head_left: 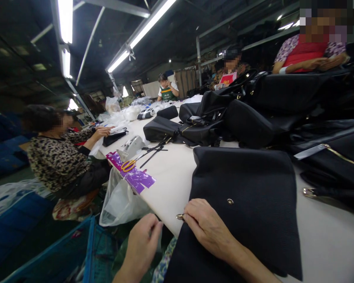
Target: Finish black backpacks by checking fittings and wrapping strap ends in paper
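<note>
A flat black leather bag (247,188) lies on the white table (171,177) in front of me, hanging over the near edge. My right hand (208,228) rests on its near left edge, fingers pinched on a small metal fitting (179,216) at the bag's rim. A small metal snap (230,201) shows on the bag just beyond my knuckles. My left hand (143,243) hovers below the table edge, fingers curled together beside a clear plastic bag (120,202); whether it holds anything is hidden.
Yellow-handled scissors (129,165) lie on purple tape strips (135,177) at the table edge. Many black bags (253,114) are piled across the table's right and far side. A person in a leopard-print top (56,157) sits at the left; other people sit at the far side.
</note>
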A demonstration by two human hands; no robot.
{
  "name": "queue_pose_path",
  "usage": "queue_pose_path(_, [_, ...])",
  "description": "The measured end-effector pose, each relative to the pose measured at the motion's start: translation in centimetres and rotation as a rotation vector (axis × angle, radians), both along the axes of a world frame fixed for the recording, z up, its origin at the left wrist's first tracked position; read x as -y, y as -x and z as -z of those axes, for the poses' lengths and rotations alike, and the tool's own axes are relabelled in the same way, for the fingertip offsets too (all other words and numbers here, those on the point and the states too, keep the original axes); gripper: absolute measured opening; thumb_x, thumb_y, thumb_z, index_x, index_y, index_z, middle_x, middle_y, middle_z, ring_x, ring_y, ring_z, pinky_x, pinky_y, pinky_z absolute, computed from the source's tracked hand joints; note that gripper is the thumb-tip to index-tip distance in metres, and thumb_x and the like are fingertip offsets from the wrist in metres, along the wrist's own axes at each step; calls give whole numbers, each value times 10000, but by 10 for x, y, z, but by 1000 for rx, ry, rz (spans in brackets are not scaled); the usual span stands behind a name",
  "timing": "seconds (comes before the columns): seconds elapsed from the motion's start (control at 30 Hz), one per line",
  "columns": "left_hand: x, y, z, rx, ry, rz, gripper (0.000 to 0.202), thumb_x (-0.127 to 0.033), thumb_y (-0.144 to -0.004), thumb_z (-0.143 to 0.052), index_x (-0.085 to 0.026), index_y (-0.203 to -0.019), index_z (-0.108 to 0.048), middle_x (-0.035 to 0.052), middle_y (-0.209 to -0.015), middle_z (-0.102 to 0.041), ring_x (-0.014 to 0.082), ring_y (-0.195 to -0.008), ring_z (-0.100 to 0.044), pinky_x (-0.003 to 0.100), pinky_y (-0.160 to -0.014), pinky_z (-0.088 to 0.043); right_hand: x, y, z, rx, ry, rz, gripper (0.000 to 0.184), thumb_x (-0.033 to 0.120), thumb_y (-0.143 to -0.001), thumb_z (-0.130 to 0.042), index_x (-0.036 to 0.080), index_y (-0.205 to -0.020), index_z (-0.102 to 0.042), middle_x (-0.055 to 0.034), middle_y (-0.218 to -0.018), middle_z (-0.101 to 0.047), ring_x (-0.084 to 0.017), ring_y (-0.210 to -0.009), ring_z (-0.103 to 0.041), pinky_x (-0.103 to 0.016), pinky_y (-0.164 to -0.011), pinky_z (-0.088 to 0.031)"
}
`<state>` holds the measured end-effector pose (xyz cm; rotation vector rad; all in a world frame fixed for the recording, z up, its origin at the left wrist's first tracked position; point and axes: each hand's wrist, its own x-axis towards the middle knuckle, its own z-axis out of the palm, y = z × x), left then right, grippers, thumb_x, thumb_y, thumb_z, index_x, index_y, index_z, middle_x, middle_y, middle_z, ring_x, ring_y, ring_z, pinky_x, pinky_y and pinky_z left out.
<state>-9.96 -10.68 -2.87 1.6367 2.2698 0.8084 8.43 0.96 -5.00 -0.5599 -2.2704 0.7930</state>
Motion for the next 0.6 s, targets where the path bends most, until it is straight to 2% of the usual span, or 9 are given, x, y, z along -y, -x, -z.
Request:
queue_pose_path(0.07, [-4,-13,-3,114,-96,105,278,-204,-827,-444,-186,-970,-682,99,-1018,-702,244,-962,-632,349,-868,-465,1,0,1,-26,-45,-3,217,155,-974,-450,179,-780,-544,-35,-802,-575,-192,-796,-496,-357,-786,-394])
queue_pose_path(0.1, [-6,-19,-6,176,-115,145,318,-185,-817,-443,-187,-1040,-669,100,-1091,-691,241,-1028,-619,345,-917,-448,1,0,1,-36,-65,-9,207,145,-968,-457,180,-785,-547,-33,-801,-572,-191,-795,-496,-353,-782,-395])
queue_pose_path(0.13, [-8,-24,-8,228,-106,164,301,-195,-822,-452,-185,-1035,-664,94,-1074,-693,235,-1019,-618,333,-913,-445,1,0,1,-44,-82,-16,195,135,-961,-466,182,-791,-549,-31,-803,-571,-190,-798,-496,-350,-783,-397])
queue_pose_path(0.23, [-14,-35,-14,306,1,117,137,-277,-834,-527,-191,-784,-621,25,-756,-647,191,-756,-590,275,-714,-430,1,0,0,-61,-121,-42,165,110,-940,-496,188,-808,-555,-26,-812,-571,-187,-809,-500,-341,-795,-404])
queue_pose_path(0.3, [-17,-39,-12,279,45,70,181,-298,-813,-571,-198,-664,-548,-12,-628,-554,162,-641,-512,260,-617,-360,1,-1,-1,-70,-154,-64,169,100,-937,-486,190,-810,-552,-28,-816,-570,-187,-809,-499,-345,-803,-408])
queue_pose_path(0.37, [-21,-40,-8,227,37,60,282,-323,-831,-563,-201,-591,-479,-29,-570,-473,143,-586,-446,262,-579,-302,1,-1,-1,-74,-177,-83,180,95,-936,-463,190,-808,-545,-32,-817,-568,-190,-806,-497,-351,-806,-411])
queue_pose_path(0.47, [-24,-35,0,163,-29,160,382,-362,-899,-488,-204,-557,-419,-25,-563,-433,140,-570,-421,269,-572,-284,1,-2,-1,-83,-170,-95,183,90,-936,-438,192,-824,-540,-39,-833,-574,-195,-823,-503,-358,-824,-415])
queue_pose_path(0.6, [-24,-27,1,107,-49,344,373,-338,-963,-400,-207,-626,-491,2,-620,-521,153,-607,-490,266,-596,-331,0,-2,-1,-75,-139,-108,196,112,-961,-416,193,-840,-546,-41,-852,-591,-192,-839,-516,-352,-828,-418])
